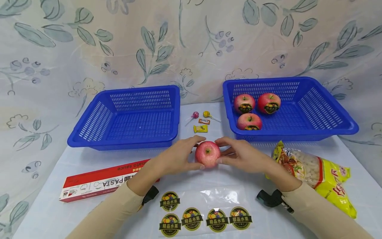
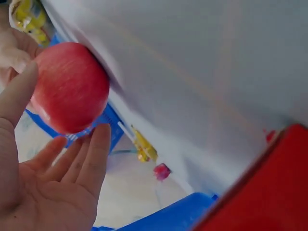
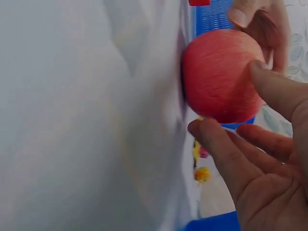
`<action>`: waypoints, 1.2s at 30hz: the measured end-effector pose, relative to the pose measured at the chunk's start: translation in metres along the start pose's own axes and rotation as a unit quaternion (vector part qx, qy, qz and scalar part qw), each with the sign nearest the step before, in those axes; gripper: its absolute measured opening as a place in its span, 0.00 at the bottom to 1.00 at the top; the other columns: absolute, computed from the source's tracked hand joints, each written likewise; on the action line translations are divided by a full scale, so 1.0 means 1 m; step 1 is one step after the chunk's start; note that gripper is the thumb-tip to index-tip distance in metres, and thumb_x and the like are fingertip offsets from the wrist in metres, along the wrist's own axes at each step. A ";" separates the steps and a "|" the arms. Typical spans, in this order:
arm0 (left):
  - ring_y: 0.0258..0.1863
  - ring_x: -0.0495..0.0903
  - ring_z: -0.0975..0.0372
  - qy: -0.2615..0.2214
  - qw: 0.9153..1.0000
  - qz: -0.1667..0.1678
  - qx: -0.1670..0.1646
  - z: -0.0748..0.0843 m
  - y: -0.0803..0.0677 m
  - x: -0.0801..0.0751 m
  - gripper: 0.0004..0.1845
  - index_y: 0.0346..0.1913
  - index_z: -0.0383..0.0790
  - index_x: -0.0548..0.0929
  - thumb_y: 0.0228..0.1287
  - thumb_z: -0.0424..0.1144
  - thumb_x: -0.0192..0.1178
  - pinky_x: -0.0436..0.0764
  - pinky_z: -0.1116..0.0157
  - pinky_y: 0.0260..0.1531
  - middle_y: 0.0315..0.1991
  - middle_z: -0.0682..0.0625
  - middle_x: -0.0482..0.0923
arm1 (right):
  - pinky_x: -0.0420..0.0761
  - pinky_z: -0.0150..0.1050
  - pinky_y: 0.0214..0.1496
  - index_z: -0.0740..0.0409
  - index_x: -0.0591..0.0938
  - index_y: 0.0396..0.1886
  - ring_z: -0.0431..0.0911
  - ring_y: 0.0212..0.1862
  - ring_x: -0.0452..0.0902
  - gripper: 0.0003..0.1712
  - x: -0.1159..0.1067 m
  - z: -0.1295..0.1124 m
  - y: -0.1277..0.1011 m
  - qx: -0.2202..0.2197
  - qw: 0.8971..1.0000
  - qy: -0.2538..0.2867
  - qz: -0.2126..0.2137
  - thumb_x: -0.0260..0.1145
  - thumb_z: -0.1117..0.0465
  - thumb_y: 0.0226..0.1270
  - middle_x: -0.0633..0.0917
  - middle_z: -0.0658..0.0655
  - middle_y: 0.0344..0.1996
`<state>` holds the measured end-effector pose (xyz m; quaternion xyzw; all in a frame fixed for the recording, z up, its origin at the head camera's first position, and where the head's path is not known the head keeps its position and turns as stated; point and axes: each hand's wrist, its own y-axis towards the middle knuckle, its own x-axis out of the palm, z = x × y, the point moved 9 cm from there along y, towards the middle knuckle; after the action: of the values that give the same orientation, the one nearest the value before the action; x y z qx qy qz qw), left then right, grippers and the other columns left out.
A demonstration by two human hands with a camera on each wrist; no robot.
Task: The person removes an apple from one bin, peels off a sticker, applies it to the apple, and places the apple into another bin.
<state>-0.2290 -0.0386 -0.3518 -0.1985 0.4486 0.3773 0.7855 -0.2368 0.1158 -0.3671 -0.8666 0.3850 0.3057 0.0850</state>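
Observation:
A red apple (image 1: 208,154), with no label on the side facing up, sits on the white table between both hands. At its left, my left hand (image 1: 180,155) has its thumb tip against the apple and its fingers fairly straight, spread near the far side. My right hand (image 1: 245,154) holds the right side lightly, thumb and index fingertips at the skin. In the left wrist view the left palm (image 2: 57,202) faces the apple, and whether its fingertips touch is unclear. Nearer the front lies a clear sheet (image 1: 209,196) with several round fruit stickers (image 1: 217,219).
The right blue basket (image 1: 298,136) contains three labelled apples (image 1: 250,122). Another blue basket (image 1: 128,144) stands at left. Between them lie two lollipops (image 1: 206,114) and small wrapped sweets (image 1: 200,128). A red-and-white pasta box (image 1: 89,184) lies left, a yellow food bag (image 1: 331,186) right.

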 end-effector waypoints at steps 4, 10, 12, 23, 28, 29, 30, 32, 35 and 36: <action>0.63 0.78 0.55 0.004 0.998 -0.007 -0.059 -0.007 -0.020 -0.005 0.43 0.76 0.42 0.65 0.62 0.51 0.73 0.79 0.55 0.62 0.69 0.46 0.73 | 0.86 0.43 0.53 0.62 0.73 0.68 0.54 0.54 0.87 0.33 -0.014 -0.011 -0.005 0.014 0.998 -0.062 0.028 0.72 0.53 0.70 0.81 0.64 0.62; 0.51 0.81 0.59 0.006 0.994 -0.017 -0.112 -0.016 -0.068 -0.014 0.32 0.66 0.42 0.76 0.63 0.49 0.73 0.83 0.59 0.50 0.55 0.50 0.80 | 0.87 0.41 0.52 0.57 0.77 0.64 0.49 0.51 0.88 0.28 -0.023 -0.037 -0.014 0.000 0.989 -0.137 0.047 0.74 0.54 0.68 0.86 0.57 0.55; 0.47 0.80 0.62 0.015 0.991 -0.030 -0.127 -0.019 -0.083 -0.012 0.30 0.62 0.43 0.78 0.61 0.51 0.74 0.83 0.60 0.48 0.51 0.53 0.81 | 0.86 0.39 0.52 0.58 0.79 0.60 0.48 0.50 0.88 0.24 -0.021 -0.047 -0.015 -0.026 0.989 -0.137 0.050 0.74 0.58 0.67 0.87 0.55 0.52; 0.41 0.75 0.69 0.029 0.991 -0.045 -0.121 -0.011 -0.122 0.003 0.29 0.56 0.47 0.81 0.54 0.55 0.78 0.80 0.65 0.43 0.46 0.61 0.78 | 0.85 0.35 0.52 0.56 0.82 0.53 0.41 0.48 0.86 0.17 0.020 -0.086 -0.004 -0.117 0.983 -0.143 0.013 0.74 0.58 0.67 0.86 0.49 0.46; 0.42 0.76 0.66 0.060 0.987 -0.035 -0.145 -0.007 -0.133 0.010 0.32 0.55 0.43 0.82 0.51 0.54 0.80 0.83 0.60 0.47 0.44 0.58 0.77 | 0.84 0.34 0.51 0.55 0.83 0.52 0.40 0.45 0.84 0.17 0.042 -0.091 0.002 -0.135 0.978 -0.159 -0.019 0.74 0.55 0.68 0.85 0.47 0.45; 0.41 0.76 0.65 0.071 0.985 -0.034 -0.151 -0.007 -0.136 0.011 0.32 0.54 0.42 0.82 0.50 0.54 0.80 0.83 0.59 0.47 0.42 0.57 0.76 | 0.84 0.34 0.50 0.55 0.83 0.52 0.41 0.45 0.83 0.17 0.045 -0.091 0.003 -0.134 0.978 -0.159 -0.026 0.73 0.55 0.68 0.85 0.48 0.45; 0.41 0.76 0.65 0.079 0.984 -0.031 -0.155 -0.006 -0.138 0.013 0.32 0.53 0.41 0.82 0.49 0.54 0.80 0.83 0.57 0.47 0.42 0.56 0.75 | 0.83 0.34 0.50 0.56 0.83 0.52 0.41 0.45 0.83 0.17 0.049 -0.091 0.004 -0.135 0.977 -0.159 -0.032 0.73 0.55 0.68 0.85 0.48 0.45; 0.38 0.76 0.65 0.092 0.982 -0.024 -0.164 -0.006 -0.141 0.015 0.31 0.51 0.40 0.82 0.49 0.54 0.81 0.83 0.58 0.44 0.40 0.56 0.73 | 0.83 0.33 0.50 0.57 0.83 0.53 0.41 0.44 0.83 0.18 0.054 -0.091 0.006 -0.135 0.977 -0.162 -0.041 0.73 0.55 0.69 0.85 0.49 0.45; 0.35 0.74 0.66 0.104 0.980 -0.014 -0.166 -0.006 -0.143 0.017 0.29 0.47 0.40 0.82 0.49 0.53 0.81 0.82 0.59 0.39 0.38 0.56 0.71 | 0.82 0.34 0.51 0.57 0.83 0.53 0.40 0.44 0.82 0.18 0.060 -0.093 0.009 -0.139 0.975 -0.167 -0.046 0.74 0.56 0.68 0.85 0.49 0.44; 0.34 0.73 0.66 0.102 0.981 -0.011 -0.164 -0.006 -0.144 0.017 0.28 0.46 0.40 0.81 0.49 0.52 0.81 0.82 0.60 0.38 0.38 0.56 0.70 | 0.82 0.34 0.51 0.57 0.83 0.53 0.39 0.44 0.81 0.18 0.062 -0.094 0.010 -0.139 0.975 -0.167 -0.048 0.74 0.55 0.68 0.85 0.49 0.44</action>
<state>-0.1164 -0.1270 -0.3736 -0.3671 0.4561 0.4152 0.6963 -0.1685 0.0352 -0.3282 -0.8241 0.2772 0.4923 0.0414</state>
